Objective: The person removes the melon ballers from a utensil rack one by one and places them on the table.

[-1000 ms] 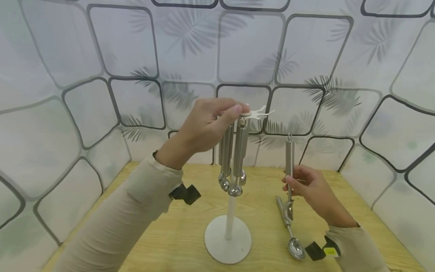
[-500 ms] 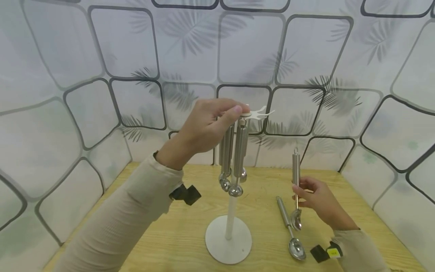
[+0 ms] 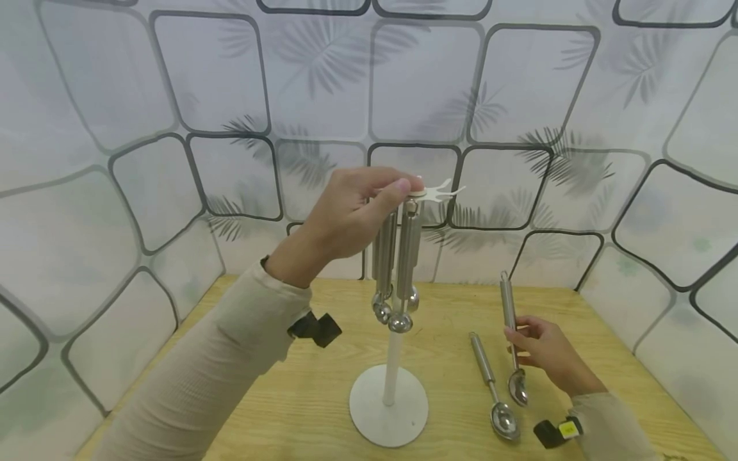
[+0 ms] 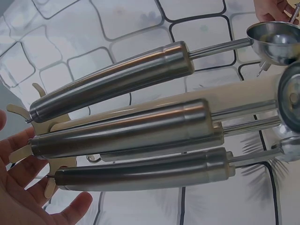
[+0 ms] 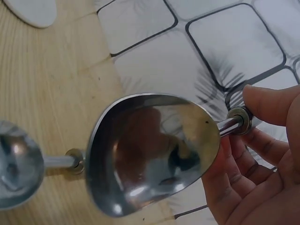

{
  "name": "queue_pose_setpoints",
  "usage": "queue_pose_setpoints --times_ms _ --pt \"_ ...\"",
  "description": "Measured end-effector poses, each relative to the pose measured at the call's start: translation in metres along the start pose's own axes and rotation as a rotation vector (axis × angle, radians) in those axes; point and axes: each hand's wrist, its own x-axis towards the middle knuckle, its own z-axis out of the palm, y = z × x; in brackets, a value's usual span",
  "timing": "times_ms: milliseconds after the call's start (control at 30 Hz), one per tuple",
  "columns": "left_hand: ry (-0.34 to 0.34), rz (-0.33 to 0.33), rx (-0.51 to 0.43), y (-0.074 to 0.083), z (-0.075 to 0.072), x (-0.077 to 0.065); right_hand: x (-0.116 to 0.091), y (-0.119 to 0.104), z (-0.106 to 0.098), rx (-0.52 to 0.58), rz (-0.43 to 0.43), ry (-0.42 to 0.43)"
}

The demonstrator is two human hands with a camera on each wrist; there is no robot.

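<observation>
A white stand (image 3: 389, 413) with a round base and hooked top rises mid-table. My left hand (image 3: 354, 211) grips its top, thumb and fingers around the hook plate. Several steel scoops (image 3: 408, 259) hang from the hooks, bowls down; their long handles fill the left wrist view. My right hand (image 3: 548, 352) pinches another steel ice cream scoop (image 3: 507, 304) low on its handle, to the right of the stand. That scoop leans slightly, bowl down and close over the table; in the right wrist view its oval bowl (image 5: 152, 154) is large. A similar scoop (image 3: 483, 358) lies on the table beside it.
The wooden table (image 3: 300, 410) is light in colour. Patterned panels (image 3: 323, 77) with dark rounded outlines and leaf prints enclose it at the back and both sides. Black devices are strapped to both sleeves.
My right hand has lowered its scoop and moved it rightward, away from the stand and the lying scoop. The left hand stays on the stand's top.
</observation>
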Motion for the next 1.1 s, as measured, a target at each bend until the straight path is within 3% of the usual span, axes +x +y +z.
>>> queue_pose_setpoints --times_ms 267,633,900,1100 --pt "0.002 -0.005 -0.008 -0.002 0.000 0.000 0.000 0.020 -0.002 -0.017 0.099 -0.002" --pt "0.001 -0.004 -0.016 -0.003 -0.001 0.002 0.003 0.042 -0.002 -0.043 0.172 -0.018" --pt "0.006 0.010 -0.037 -0.005 0.002 0.002 0.002 0.053 0.001 -0.012 0.197 -0.037" --pt "0.009 0.015 -0.032 -0.005 0.000 0.002 0.005 0.057 -0.003 -0.048 0.208 -0.086"
